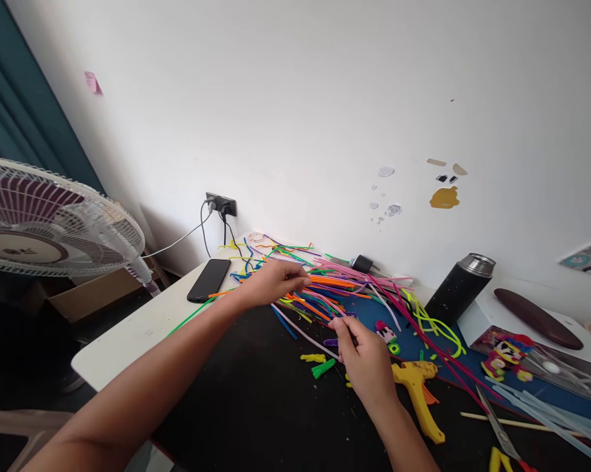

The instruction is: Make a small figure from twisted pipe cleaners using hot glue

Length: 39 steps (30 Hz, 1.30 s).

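Observation:
A pile of multicoloured pipe cleaners (332,280) lies across the back of the desk. Over its left part is my left hand (273,283), thumb and fingertips drawn together; what they hold, if anything, I cannot make out. My right hand (363,357) is pinched at the near edge of the pile, and anything between its fingertips is too small to name. A pale lilac pipe cleaner (300,333) runs toward my right fingers. Beside that hand are a short green pipe-cleaner bundle (323,369), a yellow piece (313,358) and a yellow glue gun (420,396).
A phone (209,280) lies at the left. A black flask (460,288), a pipe-cleaner figure (506,357), scissors (499,429) and pale glue sticks (546,413) are on the right. Left of the desk stands a fan (54,219). Cables lead to a wall socket (221,204).

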Tool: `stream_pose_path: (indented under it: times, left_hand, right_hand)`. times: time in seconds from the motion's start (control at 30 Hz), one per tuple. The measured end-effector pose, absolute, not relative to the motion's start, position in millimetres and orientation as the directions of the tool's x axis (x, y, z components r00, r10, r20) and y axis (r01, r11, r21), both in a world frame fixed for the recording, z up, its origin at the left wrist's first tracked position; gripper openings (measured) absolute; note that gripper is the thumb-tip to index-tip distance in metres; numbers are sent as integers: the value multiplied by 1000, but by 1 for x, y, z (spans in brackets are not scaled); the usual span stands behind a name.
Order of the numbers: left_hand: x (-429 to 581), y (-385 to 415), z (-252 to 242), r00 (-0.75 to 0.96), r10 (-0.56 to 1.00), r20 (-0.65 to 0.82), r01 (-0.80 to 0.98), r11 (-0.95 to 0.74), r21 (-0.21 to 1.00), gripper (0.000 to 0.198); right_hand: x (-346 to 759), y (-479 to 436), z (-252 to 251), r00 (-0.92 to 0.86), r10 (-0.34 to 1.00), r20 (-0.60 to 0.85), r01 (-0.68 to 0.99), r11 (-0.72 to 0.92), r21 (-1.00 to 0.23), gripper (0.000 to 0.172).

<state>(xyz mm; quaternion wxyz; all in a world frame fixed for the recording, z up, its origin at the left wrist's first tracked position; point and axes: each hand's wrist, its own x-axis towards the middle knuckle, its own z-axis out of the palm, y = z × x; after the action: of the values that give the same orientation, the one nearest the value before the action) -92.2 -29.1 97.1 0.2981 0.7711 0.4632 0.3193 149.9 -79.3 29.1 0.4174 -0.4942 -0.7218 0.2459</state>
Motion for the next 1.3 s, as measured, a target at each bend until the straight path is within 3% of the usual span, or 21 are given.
stream_pose_path:
  times: [0.1,0.17,0.37,0.83,1.3]
  left_hand:
    - [-88,-45,91,331,911,248,494,-391,777,37]
    - [-78,-54,86,408,881,239,440,-419,794,35]
    - [-56,-49,81,452,854,256,337,-429,838,27]
    - [-68,-13,61,368,907,207,364,-345,865,30]
    - [-31,41,66,547,795,262,322,-489,810,30]
  right_hand:
    - [147,-78,24,-167,905,392,519,419,-745,46]
    - [145,-78,23,-168,897,408,500,434,-750,45]
    - [135,-75,30,-119,919,376,405,391,-826,43]
    - [120,-54,24,-138,963,233,236,260,-936,45]
    - [116,-45,17,-105,981,165,234,186,-954,46]
